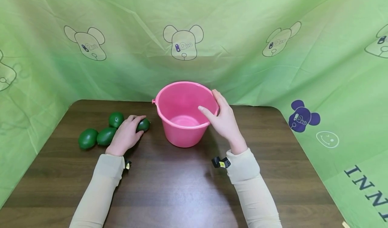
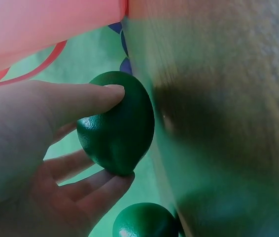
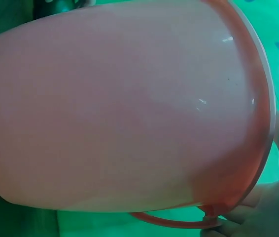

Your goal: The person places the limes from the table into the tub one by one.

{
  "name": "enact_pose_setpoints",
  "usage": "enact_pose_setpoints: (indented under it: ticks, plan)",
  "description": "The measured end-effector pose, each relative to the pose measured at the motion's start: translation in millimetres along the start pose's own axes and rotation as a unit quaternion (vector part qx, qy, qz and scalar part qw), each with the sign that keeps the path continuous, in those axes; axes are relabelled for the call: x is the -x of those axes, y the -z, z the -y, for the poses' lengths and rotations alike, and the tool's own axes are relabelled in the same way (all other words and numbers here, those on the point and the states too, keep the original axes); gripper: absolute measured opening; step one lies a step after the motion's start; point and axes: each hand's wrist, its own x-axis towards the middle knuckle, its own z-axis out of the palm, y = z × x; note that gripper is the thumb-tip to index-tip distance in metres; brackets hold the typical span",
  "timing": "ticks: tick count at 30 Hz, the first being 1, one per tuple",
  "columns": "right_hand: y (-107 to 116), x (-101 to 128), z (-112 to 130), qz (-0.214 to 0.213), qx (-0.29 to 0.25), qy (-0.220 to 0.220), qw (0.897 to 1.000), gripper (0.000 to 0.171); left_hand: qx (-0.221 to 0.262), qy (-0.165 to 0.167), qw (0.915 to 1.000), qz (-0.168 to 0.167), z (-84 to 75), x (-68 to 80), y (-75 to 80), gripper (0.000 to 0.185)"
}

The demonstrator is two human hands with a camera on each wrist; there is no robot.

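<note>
My left hand (image 1: 127, 133) holds a dark green lime-like fruit (image 2: 124, 123) between thumb and fingers, close over the wooden table left of a pink bucket (image 1: 185, 135). The fruit is smooth and glossy, with a pointed tip. At the bucket's right side, my right hand (image 1: 224, 120) grips the rim, thumb over the opening and fingers outside by the handle mount. The bucket stands upright, and no fruit shows inside it. In the right wrist view its outer wall (image 3: 129, 108) fills most of the picture, with the fingers (image 3: 238, 215) partly hidden behind the rim.
Three more green fruits lie left of my left hand: one at the back (image 1: 116, 119), one in the middle (image 1: 106, 136) and one farthest left (image 1: 88, 138). A green printed cloth (image 1: 236, 69) hangs behind and beside the table (image 1: 169, 187). The bucket's handle (image 2: 46, 64) hangs down its side.
</note>
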Motion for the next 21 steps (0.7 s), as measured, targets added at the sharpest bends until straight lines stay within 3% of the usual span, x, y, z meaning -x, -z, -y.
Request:
enact_pose_setpoints:
  ticks: [11,21]
  plan:
    - [0.3,1.7,0.5,0.030,0.049,-0.008,0.998,0.107,0.006,0.004,0.9999,-0.011,2.7,0.7,5.7,0.058]
    - [1.2,2.7,-0.7,0.057,0.068,-0.006,0.996,0.122,0.013,0.000,0.9990,-0.043,-2.2,1.5,11.2,0.059]
